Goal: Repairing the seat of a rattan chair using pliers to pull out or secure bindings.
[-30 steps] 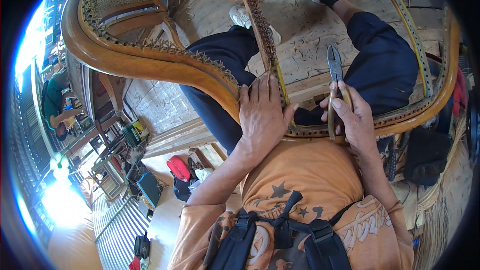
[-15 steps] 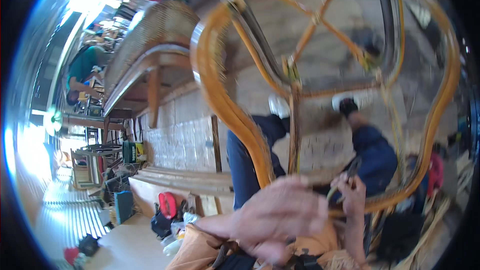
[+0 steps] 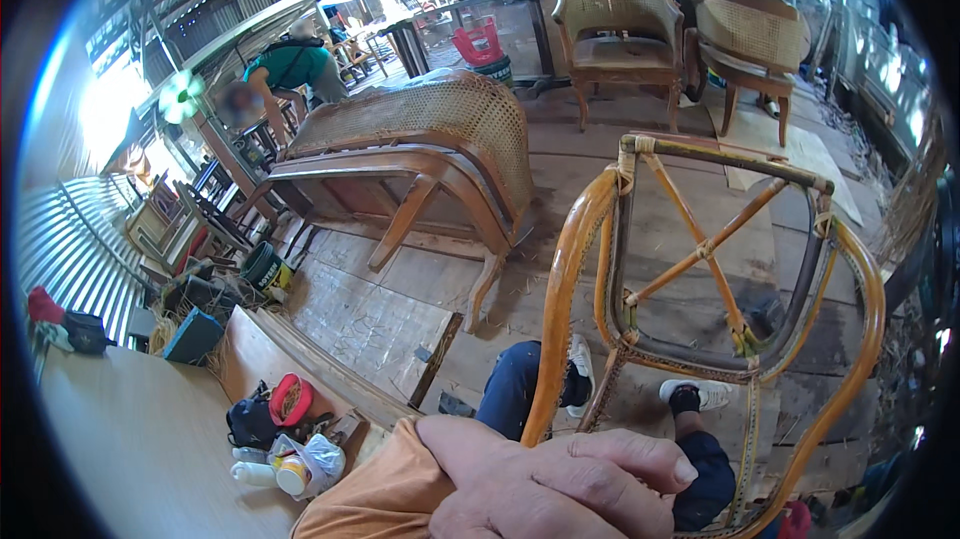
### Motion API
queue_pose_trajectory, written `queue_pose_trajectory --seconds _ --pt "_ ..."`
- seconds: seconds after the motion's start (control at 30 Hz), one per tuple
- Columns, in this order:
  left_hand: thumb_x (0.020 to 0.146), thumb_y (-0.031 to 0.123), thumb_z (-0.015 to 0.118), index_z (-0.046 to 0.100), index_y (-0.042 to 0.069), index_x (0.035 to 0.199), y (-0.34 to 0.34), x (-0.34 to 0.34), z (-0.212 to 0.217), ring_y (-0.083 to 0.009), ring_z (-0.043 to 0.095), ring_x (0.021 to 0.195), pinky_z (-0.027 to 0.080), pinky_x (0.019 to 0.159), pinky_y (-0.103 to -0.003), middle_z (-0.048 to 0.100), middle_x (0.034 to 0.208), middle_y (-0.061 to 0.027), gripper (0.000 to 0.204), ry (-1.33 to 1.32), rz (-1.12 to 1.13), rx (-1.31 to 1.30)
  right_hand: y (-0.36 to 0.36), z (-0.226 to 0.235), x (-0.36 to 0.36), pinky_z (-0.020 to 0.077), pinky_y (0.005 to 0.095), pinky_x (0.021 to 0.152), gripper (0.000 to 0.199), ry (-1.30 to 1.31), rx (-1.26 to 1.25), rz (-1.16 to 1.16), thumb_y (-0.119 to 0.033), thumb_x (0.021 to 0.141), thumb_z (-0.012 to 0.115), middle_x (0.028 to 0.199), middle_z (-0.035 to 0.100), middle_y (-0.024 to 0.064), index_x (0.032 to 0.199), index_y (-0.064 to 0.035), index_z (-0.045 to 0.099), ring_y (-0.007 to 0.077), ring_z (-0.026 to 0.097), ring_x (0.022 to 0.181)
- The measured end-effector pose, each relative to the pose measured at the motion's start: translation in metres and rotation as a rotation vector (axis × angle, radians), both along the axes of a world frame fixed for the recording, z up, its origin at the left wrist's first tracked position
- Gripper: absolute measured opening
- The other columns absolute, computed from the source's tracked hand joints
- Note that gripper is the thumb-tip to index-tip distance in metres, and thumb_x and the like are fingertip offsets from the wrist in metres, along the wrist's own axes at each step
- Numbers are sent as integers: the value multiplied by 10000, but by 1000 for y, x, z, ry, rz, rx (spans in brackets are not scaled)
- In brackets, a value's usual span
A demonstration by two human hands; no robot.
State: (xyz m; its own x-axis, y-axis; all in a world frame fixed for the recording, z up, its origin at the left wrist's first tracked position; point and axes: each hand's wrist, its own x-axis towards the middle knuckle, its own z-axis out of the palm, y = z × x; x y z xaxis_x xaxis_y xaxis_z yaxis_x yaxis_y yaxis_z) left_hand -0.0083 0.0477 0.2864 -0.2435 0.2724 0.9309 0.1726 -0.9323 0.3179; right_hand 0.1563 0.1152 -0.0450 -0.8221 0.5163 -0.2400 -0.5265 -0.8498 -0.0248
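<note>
My left hand (image 3: 570,484) is large at the bottom of the head view, back of the hand up. Its fingers are curled and pressed together; whatever they may hold is hidden underneath. Just beyond it stands a rattan chair frame (image 3: 557,304) with glossy, curved honey-coloured arms. Darker poles form an open rectangle, and thin crossed rattan braces (image 3: 704,250) meet in a bound joint. Wrapped bindings show at several corners. The hand overlaps the frame's near part, and I cannot tell whether they touch. My right hand is out of view.
A cane-backed settee (image 3: 420,129) lies tipped on the plank floor, with two cane armchairs (image 3: 615,39) farther back. At left are a pale board (image 3: 130,429), a red bowl (image 3: 291,399), bottles and bags. A person in green (image 3: 295,69) bends over beyond. My shoes (image 3: 700,394) are under the frame.
My view has lifted and swung, so the frame sits lower and farther right. My right hand, holding a dark plier-like tool before, has left the picture. My left hand is nearer the bottom edge.
</note>
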Motion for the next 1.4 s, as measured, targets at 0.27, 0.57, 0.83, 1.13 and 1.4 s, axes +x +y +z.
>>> queue_pose_trajectory --seconds 0.27,0.57,0.83,1.13,1.4 --pt "955 435 472 618 -5 1051 15 -61 0 -333 586 1009 318 1005 -508 605 1076 -175 474 495 148 -145 1 -17 13 574 401 731 350 120 62 172 -293 981 464 1070 618 163 1165 -11 559 321 624 896" --pt "870 500 545 600 17 1105 140 -200 -52 -327 470 1198 364 976 -453 554 1221 -156 540 924 1089 -968 3 -39 30 402 209 500 275 -306 -230 131 -326 976 494 986 572 137 1041 -74 582 116 498 701" --pt "847 415 583 616 -7 1120 148 -208 -81 -351 469 1213 437 963 -456 549 1247 -168 505 836 1012 -1476 9 1 19 365 263 390 243 -765 291 154 -327 981 500 871 614 74 1008 -111 609 186 592 638" --pt "854 408 590 551 -35 1190 147 -204 -74 -380 567 1094 464 926 -444 545 1233 -200 557 700 1108 -1540 39 -37 26 333 262 309 127 -1129 495 178 -145 929 549 623 484 28 989 -34 564 128 404 412" --pt "860 414 580 455 -83 1238 151 -211 -80 -381 581 1086 463 930 -430 548 1195 -266 637 649 1115 -1680 40 -17 12 402 280 342 583 -1311 697 339 -152 926 543 1228 566 170 1452 -47 314 206 558 537"
